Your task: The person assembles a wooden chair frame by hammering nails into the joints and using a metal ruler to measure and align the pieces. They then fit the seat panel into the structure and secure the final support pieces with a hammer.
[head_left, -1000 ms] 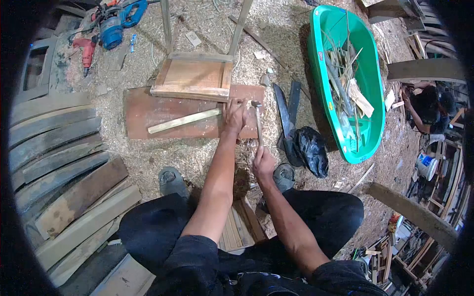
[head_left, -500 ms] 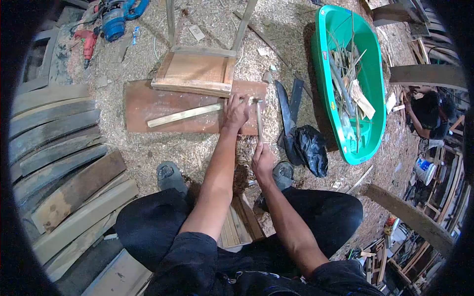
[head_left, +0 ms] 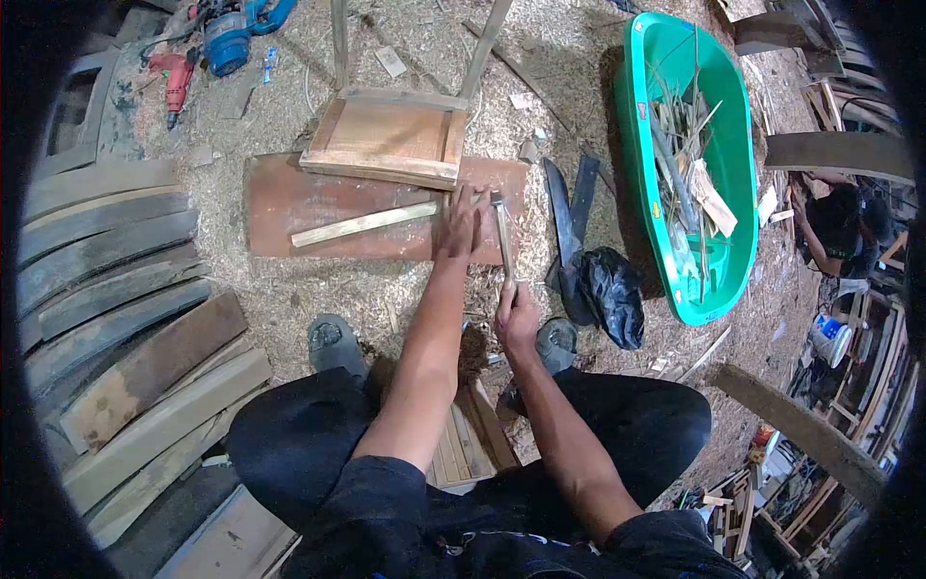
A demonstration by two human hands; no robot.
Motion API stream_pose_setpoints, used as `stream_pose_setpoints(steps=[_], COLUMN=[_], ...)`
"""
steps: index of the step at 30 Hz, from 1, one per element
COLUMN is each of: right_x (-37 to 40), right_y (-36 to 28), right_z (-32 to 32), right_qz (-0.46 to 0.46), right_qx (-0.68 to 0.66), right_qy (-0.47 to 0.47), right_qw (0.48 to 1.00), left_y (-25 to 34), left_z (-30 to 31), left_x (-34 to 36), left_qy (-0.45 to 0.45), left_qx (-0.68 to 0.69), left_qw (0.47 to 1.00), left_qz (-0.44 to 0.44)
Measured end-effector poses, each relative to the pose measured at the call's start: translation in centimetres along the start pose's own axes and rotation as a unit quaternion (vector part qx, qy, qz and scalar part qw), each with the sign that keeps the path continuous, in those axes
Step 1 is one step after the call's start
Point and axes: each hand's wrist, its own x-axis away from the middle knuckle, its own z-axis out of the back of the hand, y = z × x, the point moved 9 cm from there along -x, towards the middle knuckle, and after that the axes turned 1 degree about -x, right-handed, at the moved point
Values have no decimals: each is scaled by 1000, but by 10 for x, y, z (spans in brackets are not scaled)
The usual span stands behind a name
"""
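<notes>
My left hand (head_left: 461,227) lies over the right part of a pale wooden strip (head_left: 362,224), its fingers holding the strip down and partly hiding it. The strip rests at a slant on a reddish-brown board (head_left: 275,207) on the floor. My right hand (head_left: 518,317) is closed round the handle of a hammer (head_left: 503,241). The hammer's head is just right of my left fingers, close to the strip's hidden end. Whether a nail is there is too small to tell. A wooden stool-like frame (head_left: 386,132) lies against the board's far edge, beyond my left hand.
On the right stand a green tub (head_left: 637,154) with wood scraps and a black plastic bag (head_left: 611,294). Curved planks (head_left: 145,386) are stacked left. A red drill (head_left: 177,85) and a blue power tool (head_left: 227,48) lie far left. Another person (head_left: 839,222) sits far right.
My left fingers have shifted slightly and spread more over the strip. The hammer head has moved a little left and nearer to me. The whole view has shifted slightly.
</notes>
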Motion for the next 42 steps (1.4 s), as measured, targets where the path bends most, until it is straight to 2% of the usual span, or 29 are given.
stream_pose_setpoints(steps=[3,6,7,10,12,13,16,17,20,22,24,25,28,29,31,38,42], right_x=[-2,-6,-5,-3,-2,-1,0,-1,-4,-6,-5,-5,-5,-3,-2,3,0], right_y=[-1,-2,0,4,4,4,5,10,26,22,21,24,29,35,28,8,21], right_z=[3,6,6,9,12,13,10,6,-8,-4,-1,-4,-13,-19,-14,1,-8], right_qz=[28,25,17,10,7,44,60,30,-16,-1,20,1,12,-11,8,11,12], right_qx=[29,44,49,63,20,-4,-27,-98,-125,-120,-108,-93,-102,-133,-111,-87,-62], right_qy=[39,45,32,23,21,32,34,28,-1,14,26,18,25,-6,-2,23,33], right_qw=[998,998,998,998,1000,998,997,994,992,993,994,995,994,991,994,996,997], left_y=[-23,-4,-2,1,7,10,8,8,2,1,1,-1,-1,-1,-2,-1,2], left_z=[-17,-6,7,11,15,15,9,10,9,8,4,3,6,2,-2,1,7], left_x=[3,-4,-3,-6,-7,-4,-7,-8,-9,-11,-12,-9,-8,-8,-9,-9,-12], left_qy=[-51,-70,-41,-31,-5,7,9,17,42,58,57,55,101,82,44,52,41], left_qx=[58,36,72,92,42,15,36,49,76,80,87,88,86,78,61,77,76], left_qw=[986,996,993,991,999,1000,999,999,996,993,992,992,989,992,996,995,995], left_qz=[146,40,89,88,23,-8,-1,4,35,70,67,66,58,53,45,41,54])
